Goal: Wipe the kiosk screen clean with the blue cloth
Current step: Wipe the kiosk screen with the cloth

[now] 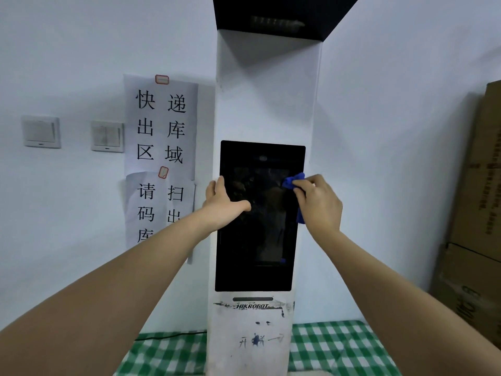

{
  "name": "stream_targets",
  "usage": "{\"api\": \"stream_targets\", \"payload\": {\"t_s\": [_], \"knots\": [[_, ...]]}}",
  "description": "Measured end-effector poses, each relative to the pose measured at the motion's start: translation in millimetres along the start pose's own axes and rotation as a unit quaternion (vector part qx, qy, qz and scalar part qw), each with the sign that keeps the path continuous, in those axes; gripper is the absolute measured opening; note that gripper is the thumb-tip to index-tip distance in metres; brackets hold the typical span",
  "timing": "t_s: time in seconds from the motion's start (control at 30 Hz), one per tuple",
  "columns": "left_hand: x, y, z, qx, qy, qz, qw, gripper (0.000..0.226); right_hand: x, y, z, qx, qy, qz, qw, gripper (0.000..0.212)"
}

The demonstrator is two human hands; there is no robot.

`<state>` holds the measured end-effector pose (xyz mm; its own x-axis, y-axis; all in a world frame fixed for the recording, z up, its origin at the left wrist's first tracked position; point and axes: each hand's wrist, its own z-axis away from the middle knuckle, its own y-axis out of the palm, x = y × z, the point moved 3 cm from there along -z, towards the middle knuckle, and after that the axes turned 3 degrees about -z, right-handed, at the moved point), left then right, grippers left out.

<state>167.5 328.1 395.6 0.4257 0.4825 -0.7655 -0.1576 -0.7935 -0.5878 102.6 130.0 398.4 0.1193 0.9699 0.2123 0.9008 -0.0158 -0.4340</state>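
A white kiosk column [265, 109] stands in front of me with a tall black screen [257, 240] set into it. My right hand [317, 204] is shut on the blue cloth [294, 181] and presses it against the screen's upper right edge; a strip of cloth hangs below the hand. My left hand [222, 204] grips the screen's left edge, thumb lying across the glass and fingers wrapped round the side of the column. The glass shows smears and reflections.
Paper notices [161, 126] are taped to the wall left of the kiosk, with two light switches [40, 131] further left. Cardboard boxes [477, 213] are stacked at the right. A green checked cloth [333, 348] covers the surface at the kiosk's base.
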Motion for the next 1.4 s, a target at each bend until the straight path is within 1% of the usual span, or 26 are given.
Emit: {"api": "stream_targets", "payload": {"t_s": [0.07,0.17,0.23,0.33,0.43,0.47,0.57,0.6,0.63,0.67,0.77,0.8,0.83,0.87,0.9,0.97,1.0,1.03,1.07,1.17,1.2,1.23,1.27,1.3,1.37,1.4], "knots": [[-1,-1,1,0.003,0.0,0.004,1.0,0.092,1,-5,-12,-0.017,0.017,-0.007,1.0,0.026],[0,0,1,0.006,0.0,0.007,1.0,0.093,1,-7,-20,-0.053,0.073,-0.047,0.995,0.026],[2,0,0,0.003,0.002,0.004,1.0,0.093,5,0,-9,-0.046,0.048,-0.034,0.997,0.025],[4,0,-2,-0.01,0.006,-0.007,1.0,0.093,3,9,10,-0.014,-0.023,0.006,1.0,0.021],[3,0,-1,-0.019,0.011,-0.008,1.0,0.091,-3,2,-1,0.002,-0.06,0.049,0.997,0.019],[3,-1,0,-0.024,0.012,0.0,1.0,0.09,-3,-1,-9,-0.005,-0.05,0.043,0.998,0.02],[2,-2,3,-0.033,0.011,0.025,0.999,0.088,-1,-7,-22,-0.047,0.05,-0.031,0.997,0.024],[1,-3,4,-0.033,0.01,0.027,0.999,0.087,2,-7,-21,-0.057,0.066,-0.039,0.995,0.025],[1,-3,5,-0.032,0.007,0.027,0.999,0.087,5,-4,-16,-0.055,0.061,-0.033,0.996,0.025],[2,-2,5,-0.03,0.005,0.025,0.999,0.087,7,1,-9,-0.044,0.037,-0.02,0.998,0.024],[3,-1,6,-0.02,-0.007,0.007,1.0,0.089,7,14,6,0.019,-0.099,0.054,0.993,0.024],[3,-1,6,-0.015,-0.013,0.004,1.0,0.089,5,14,2,0.024,-0.139,0.082,0.987,0.027],[4,-1,6,-0.01,-0.019,0.005,1.0,0.09,4,11,-4,0.016,-0.155,0.096,0.983,0.029],[6,0,6,-0.005,-0.025,0.007,1.0,0.09,4,6,-11,0.008,-0.138,0.096,0.986,0.026],[6,0,6,-0.001,-0.029,0.01,1.0,0.09,3,1,-18,-0.01,-0.091,0.077,0.993,0.023],[7,1,7,0.007,-0.034,0.01,0.999,0.09,4,-5,-24,-0.049,0.022,0.002,0.999,0.023],[8,1,7,0.009,-0.036,0.008,0.999,0.089,6,-5,-22,-0.066,0.039,-0.012,0.997,0.024],[8,1,7,0.009,-0.039,0.006,0.999,0.089,11,-2,-17,-0.064,0.032,-0.009,0.997,0.024],[9,1,7,0.011,-0.043,0.007,0.999,0.088,16,4,-10,-0.052,0.002,0.0,0.999,0.024],[11,-1,8,0.015,-0.053,0.014,0.998,0.084,17,16,2,0.01,-0.117,0.034,0.993,0.022],[11,-1,9,0.016,-0.055,0.018,0.998,0.084,14,15,-1,0.009,-0.157,0.06,0.986,0.026],[12,-1,9,0.016,-0.056,0.021,0.998,0.084,12,11,-9,-0.001,-0.175,0.074,0.982,0.027],[12,-1,9,0.016,-0.057,0.022,0.998,0.083,11,6,-17,-0.004,-0.157,0.072,0.985,0.025],[11,-1,8,0.015,-0.057,0.023,0.998,0.082,10,-1,-24,-0.018,-0.108,0.058,0.992,0.021],[11,-1,9,0.016,-0.058,0.027,0.998,0.083,8,-5,-29,-0.061,0.016,-0.008,0.998,0.023],[11,-1,8,0.017,-0.058,0.027,0.998,0.084,11,-4,-26,-0.077,0.035,-0.017,0.996,0.024]]}}
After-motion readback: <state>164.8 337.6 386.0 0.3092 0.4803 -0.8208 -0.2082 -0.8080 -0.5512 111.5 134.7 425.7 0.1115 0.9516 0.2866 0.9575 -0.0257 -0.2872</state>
